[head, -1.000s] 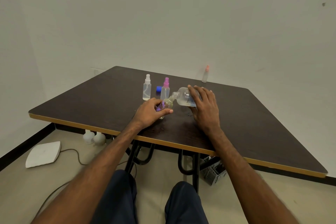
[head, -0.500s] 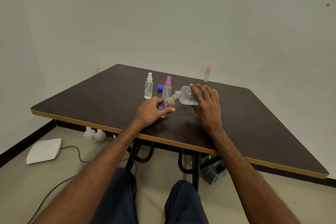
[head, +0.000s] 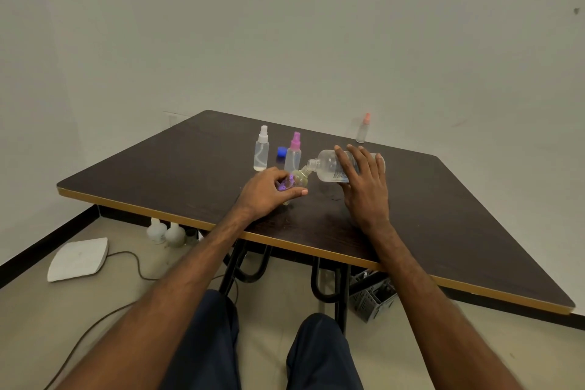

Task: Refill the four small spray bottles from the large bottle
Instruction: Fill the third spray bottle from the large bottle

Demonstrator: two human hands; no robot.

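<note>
Just past the near edge of the surface (head: 443, 215), the left hand (head: 269, 190) has its grip closed round a small spray bottle (head: 297, 181), which leans toward the right with its open mouth up. Something purple is tucked in the same grip. It may be the bottle's spray head, though it is too blurred to be sure.

Just beside it, the right hand (head: 364, 190) wraps its grip over the large bottle (head: 327, 166). That bottle is tipped almost onto its side, with its neck meeting the small bottle's mouth.

Both bottles look like thin clear plastic. They are probably light, easily squeezed and slippery if wet. The large one is best held round its middle, as it is now, so the tilt can be changed slowly. The small one needs a firm hold low on its body, because its mouth is narrow and liquid could easily spill over the fingers.

Behind the left hand, toward the middle of the surface, stand a pink-topped bottle (head: 293, 157) and a white-topped bottle (head: 261, 153), with a blue cap (head: 281, 151) between them. The pink one is close to the pouring neck and could be knocked over. An orange-topped bottle (head: 363, 131) stands well apart at the far edge.
</note>
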